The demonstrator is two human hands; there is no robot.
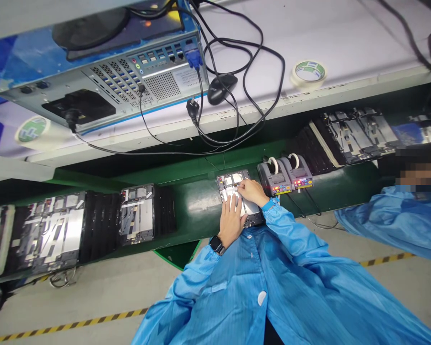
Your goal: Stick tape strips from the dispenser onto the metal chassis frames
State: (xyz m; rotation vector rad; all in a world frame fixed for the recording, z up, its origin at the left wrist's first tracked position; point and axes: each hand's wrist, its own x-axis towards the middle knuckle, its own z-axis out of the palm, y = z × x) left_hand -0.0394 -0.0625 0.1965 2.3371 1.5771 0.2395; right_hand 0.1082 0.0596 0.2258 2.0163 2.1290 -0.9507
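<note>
At the far left, flat electronic units (55,230) with silver metal plates and dark edges are stood in a row on the green counter (194,203). Above them, a roll of pale tape (32,130) with a green and white core is laid on the white shelf (337,33). On this shelf a grey metal computer case (161,86) is also placed, its back panel pierced with many small holes and a blue connector (193,55) plugged in. Below the case, another silver-faced unit (138,213) is leaned against ribbed black pieces (165,211).

Near the middle, the opened electronic unit (249,207) is laid on the counter, in front of the blue coat (233,282). It is rectangular and thin; its plates are smooth and silver, light patches are seen at its upper part, and its border is dark and crowded with small parts. The left hand (232,223), with a black smartwatch (216,244) at its wrist, is laid flat on it, the grip wide and the fingers spread. By the right hand (253,192), the upper part is reached with bent fingers; whether something small is held in this grip cannot be told. Above, a glossy black mouse (221,89) is surrounded by smooth looping cables (282,72).

Just right of the unit, two grey tape dispensers (284,176) with red lit displays are placed side by side. Farther right, more opened units (359,134) are lined up, and the blue sleeve (391,218) of another person is seen.
</note>
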